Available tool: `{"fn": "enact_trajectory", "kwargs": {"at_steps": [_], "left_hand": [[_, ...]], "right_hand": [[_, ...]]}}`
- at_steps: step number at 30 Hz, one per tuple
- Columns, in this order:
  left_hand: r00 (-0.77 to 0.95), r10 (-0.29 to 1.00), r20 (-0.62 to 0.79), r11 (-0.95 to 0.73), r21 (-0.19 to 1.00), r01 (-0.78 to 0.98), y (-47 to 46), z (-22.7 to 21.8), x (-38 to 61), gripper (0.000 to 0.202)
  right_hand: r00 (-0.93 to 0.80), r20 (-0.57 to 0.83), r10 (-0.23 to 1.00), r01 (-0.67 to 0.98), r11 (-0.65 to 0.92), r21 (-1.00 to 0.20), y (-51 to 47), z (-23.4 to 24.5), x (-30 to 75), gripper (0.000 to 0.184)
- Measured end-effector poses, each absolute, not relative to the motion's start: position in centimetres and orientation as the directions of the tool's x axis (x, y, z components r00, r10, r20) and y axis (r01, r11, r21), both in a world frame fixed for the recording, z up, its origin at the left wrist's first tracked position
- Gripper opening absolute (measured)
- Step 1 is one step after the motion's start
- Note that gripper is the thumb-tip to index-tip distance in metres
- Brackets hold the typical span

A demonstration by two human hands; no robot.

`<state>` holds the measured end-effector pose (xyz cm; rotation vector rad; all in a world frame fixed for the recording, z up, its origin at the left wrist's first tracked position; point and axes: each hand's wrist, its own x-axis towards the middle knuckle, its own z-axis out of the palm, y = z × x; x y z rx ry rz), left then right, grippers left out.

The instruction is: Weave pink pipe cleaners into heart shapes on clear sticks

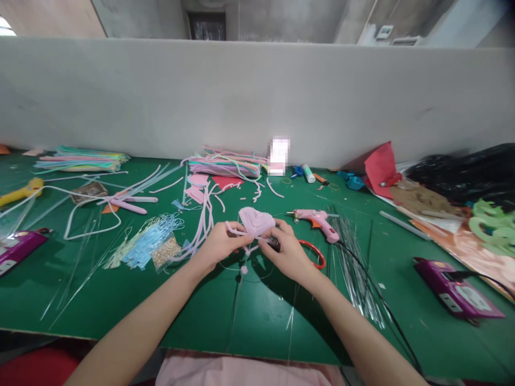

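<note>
Above the middle of the table, my left hand (pixel 220 245) and my right hand (pixel 290 252) both pinch the lower edge of a pale pink pipe-cleaner shape (pixel 256 221). It is wound in nested rows, broad at the top. A loose pink strand sticks out over my left fingers. Below the shape, a small pink bead-like piece (pixel 244 269) sits by a thin clear strand. A red-handled tool (pixel 316 254), perhaps scissors, lies partly hidden behind my right hand. Close to my left wrist are loose pink pipe cleaners (pixel 206 212).
A pink glue gun (pixel 317 221) with a black cord lies right of my hands, beside thin wires (pixel 360 279). Blue tassels (pixel 155 241) and a bag of gold beads (pixel 166 253) are at left. Bundled pipe cleaners (pixel 225 165) lie before the grey partition (pixel 225 91).
</note>
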<state>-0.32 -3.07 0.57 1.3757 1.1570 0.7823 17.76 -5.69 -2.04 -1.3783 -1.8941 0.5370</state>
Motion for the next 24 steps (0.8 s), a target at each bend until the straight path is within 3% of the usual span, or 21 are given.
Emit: {"fn": "enact_trajectory", "kwargs": {"at_steps": [5,9,13,17,24], "left_hand": [[0.312,0.940,-0.140,0.058,0.964,0.260,-2.9,0.3,-0.8,0.019],[0.307,0.941,-0.144,0.054,0.957,0.284,-2.8,0.5,-0.8,0.020],[0.295,0.945,-0.138,0.048,0.955,0.292,-2.9,0.7,-0.7,0.019],[0.287,0.947,-0.143,0.056,0.955,0.290,-3.0,0.9,-0.7,0.020],[0.273,0.949,-0.156,0.072,0.953,0.295,-2.8,1.1,-0.9,0.018]], "right_hand": [[-0.094,0.227,0.969,0.504,0.243,-0.829,-5.5,-2.5,17.4,0.008],[-0.026,0.298,0.954,0.514,0.268,-0.815,-5.6,-2.6,17.1,0.006],[0.000,0.457,0.889,0.638,0.352,-0.685,-6.0,-2.3,17.0,0.005],[-0.013,0.653,0.757,0.768,0.426,-0.478,-6.4,-1.7,16.9,0.005],[-0.265,0.739,0.619,0.790,0.579,-0.201,-6.1,-1.3,17.0,0.011]]}}
